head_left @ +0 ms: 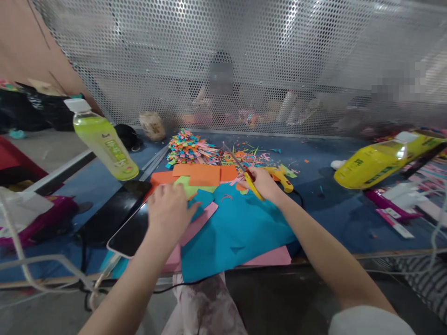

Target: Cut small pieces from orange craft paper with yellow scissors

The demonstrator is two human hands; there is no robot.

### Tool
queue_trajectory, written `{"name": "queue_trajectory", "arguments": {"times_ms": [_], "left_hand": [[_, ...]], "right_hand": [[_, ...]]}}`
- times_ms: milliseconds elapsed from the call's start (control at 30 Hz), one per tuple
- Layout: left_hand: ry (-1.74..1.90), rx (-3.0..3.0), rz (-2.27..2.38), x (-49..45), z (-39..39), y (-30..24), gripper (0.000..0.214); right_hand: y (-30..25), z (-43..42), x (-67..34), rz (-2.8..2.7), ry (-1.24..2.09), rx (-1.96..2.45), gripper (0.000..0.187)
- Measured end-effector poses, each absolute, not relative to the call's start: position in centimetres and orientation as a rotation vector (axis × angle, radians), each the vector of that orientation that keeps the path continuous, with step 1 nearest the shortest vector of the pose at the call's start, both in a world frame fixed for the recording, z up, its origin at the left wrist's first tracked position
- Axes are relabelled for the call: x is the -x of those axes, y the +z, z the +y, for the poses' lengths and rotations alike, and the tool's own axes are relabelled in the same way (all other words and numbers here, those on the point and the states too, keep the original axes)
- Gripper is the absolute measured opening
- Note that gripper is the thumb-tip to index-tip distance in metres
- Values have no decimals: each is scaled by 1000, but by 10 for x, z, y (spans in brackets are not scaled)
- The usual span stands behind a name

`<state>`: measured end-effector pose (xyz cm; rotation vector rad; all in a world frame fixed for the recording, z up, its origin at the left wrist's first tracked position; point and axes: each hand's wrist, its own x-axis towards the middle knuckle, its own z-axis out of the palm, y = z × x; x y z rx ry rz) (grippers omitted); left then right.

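Observation:
My right hand [263,183] is closed round the yellow handles of a pair of scissors [243,171], whose blades point up and left over paper scraps. My left hand [168,208] rests palm down on a stack of coloured paper, its fingers over a small teal piece [203,199] and a green piece [189,188]. A big teal sheet [237,232] lies under both hands, with pink sheets [268,257] beneath it and orange sheets [202,175] behind. A heap of small multicoloured paper strips [186,146] sits further back.
A phone [131,232] and a black tablet [113,211] lie left of the paper. A green drink bottle [103,139] stands at the left, a yellow bottle [380,160] lies at the right. A yellow glue gun [282,179] lies behind my right hand. A perforated metal screen [244,60] closes the back.

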<state>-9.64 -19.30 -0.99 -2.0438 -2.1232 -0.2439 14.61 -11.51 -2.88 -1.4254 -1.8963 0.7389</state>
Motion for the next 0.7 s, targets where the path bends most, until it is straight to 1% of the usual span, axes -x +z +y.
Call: {"name": "queue_trajectory", "arguments": {"times_ms": [133, 233, 367, 500, 600, 700], "left_hand": [[-166, 1895, -2189, 147, -217, -24, 71], [-142, 1948, -2176, 161, -224, -32, 70], [-82, 1883, -2277, 152, -229, -30, 69], [-21, 1768, -2402, 149, -227, -25, 80], [47, 1795, -2472, 154, -221, -21, 79], [113, 1812, -2531, 157, -217, -18, 80]], "right_hand": [[-33, -114, -145, -1971, 617, 1500, 19], [-31, -118, -141, -2049, 540, 1537, 16], [-29, -121, -140, -2115, 461, 1573, 11], [-28, -121, -144, -2145, 420, 1615, 15], [-28, -121, -145, -2153, 397, 1646, 16], [-27, -123, -144, -2167, 388, 1659, 21]]}}
